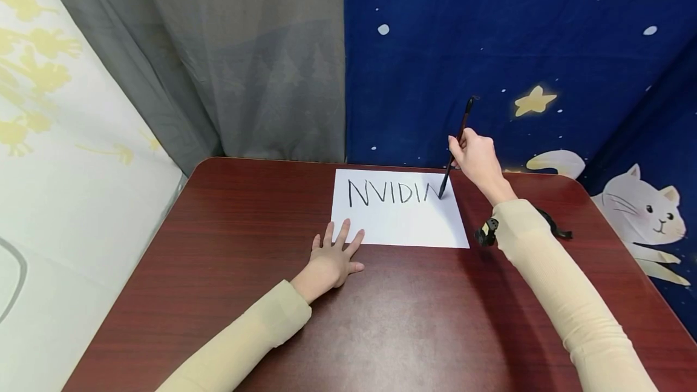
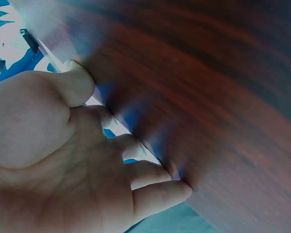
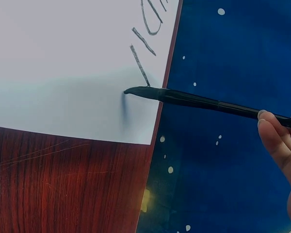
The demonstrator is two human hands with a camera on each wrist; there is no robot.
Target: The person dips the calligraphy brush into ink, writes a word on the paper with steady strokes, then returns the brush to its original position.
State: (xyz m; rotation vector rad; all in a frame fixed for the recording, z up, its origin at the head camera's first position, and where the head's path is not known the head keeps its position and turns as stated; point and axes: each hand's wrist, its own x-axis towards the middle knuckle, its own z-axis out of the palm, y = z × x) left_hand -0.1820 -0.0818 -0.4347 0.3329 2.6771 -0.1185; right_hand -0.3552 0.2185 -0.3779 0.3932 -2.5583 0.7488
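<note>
A white sheet of paper (image 1: 403, 225) lies near the table's far edge, with dark letters reading "NVIDI" and further slanted strokes after them. My right hand (image 1: 476, 156) pinches a dark writing brush (image 1: 463, 123) partway up its handle. In the right wrist view the brush's black bristle tip (image 3: 140, 92) bends at the paper, at the end of a slanted stroke (image 3: 139, 65). My left hand (image 1: 329, 262) rests with spread fingers at the sheet's near left corner, some fingertips over the paper. The left wrist view shows that palm (image 2: 53, 145) from below, close to the tabletop.
The reddish-brown wooden table (image 1: 245, 222) has rounded far corners. Grey (image 1: 261, 65) and blue star-patterned (image 1: 425, 65) curtains hang right behind it. A black strap (image 1: 555, 225) and a dark device (image 1: 486, 232) show beside the right forearm.
</note>
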